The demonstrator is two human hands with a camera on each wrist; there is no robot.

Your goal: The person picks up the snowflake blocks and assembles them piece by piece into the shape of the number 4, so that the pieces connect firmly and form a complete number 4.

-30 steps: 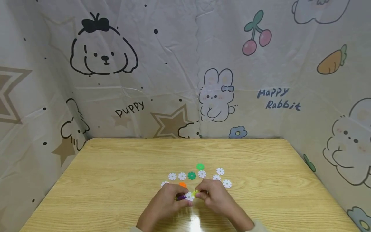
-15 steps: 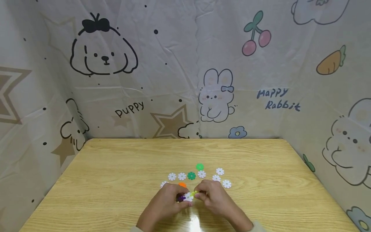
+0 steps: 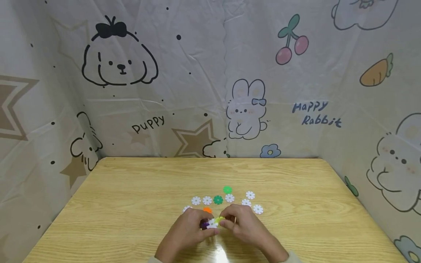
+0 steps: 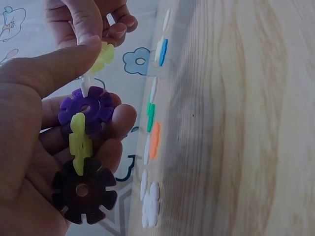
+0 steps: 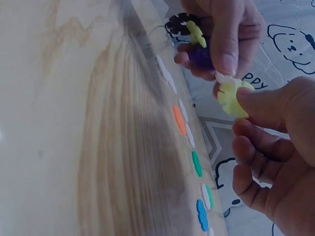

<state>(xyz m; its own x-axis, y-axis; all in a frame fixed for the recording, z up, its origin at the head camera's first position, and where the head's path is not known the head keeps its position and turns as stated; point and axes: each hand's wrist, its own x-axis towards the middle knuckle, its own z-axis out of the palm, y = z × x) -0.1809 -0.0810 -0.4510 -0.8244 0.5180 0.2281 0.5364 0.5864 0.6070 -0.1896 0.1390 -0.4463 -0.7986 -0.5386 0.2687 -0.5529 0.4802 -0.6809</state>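
My left hand [image 3: 186,228] holds a chain of notched discs. In the left wrist view, a dark disc [image 4: 93,196], a yellow disc [image 4: 80,142], a purple disc [image 4: 96,109] and a white disc [image 4: 86,82] are joined in a row across the left fingers. The left thumb presses at the white one. My right hand [image 3: 248,226] pinches a yellow disc [image 5: 229,100] between thumb and forefinger, at the chain's white end; its other fingers are curled below. Whether this yellow disc is fully slotted into the white one, I cannot tell.
Beyond the hands several white discs [image 3: 196,200] lie on the wooden table [image 3: 131,204], with a dark green disc [image 3: 218,199], a light green disc [image 3: 227,190] and an orange disc [image 3: 207,210]. A blue disc [image 5: 202,215] shows in the right wrist view. A printed cloth [image 3: 190,91] stands behind the table.
The yellow disc and the right fingertips have shifted slightly left, closer to the left hand, and the white disc between the hands has tilted a little. Both hands keep their hold.
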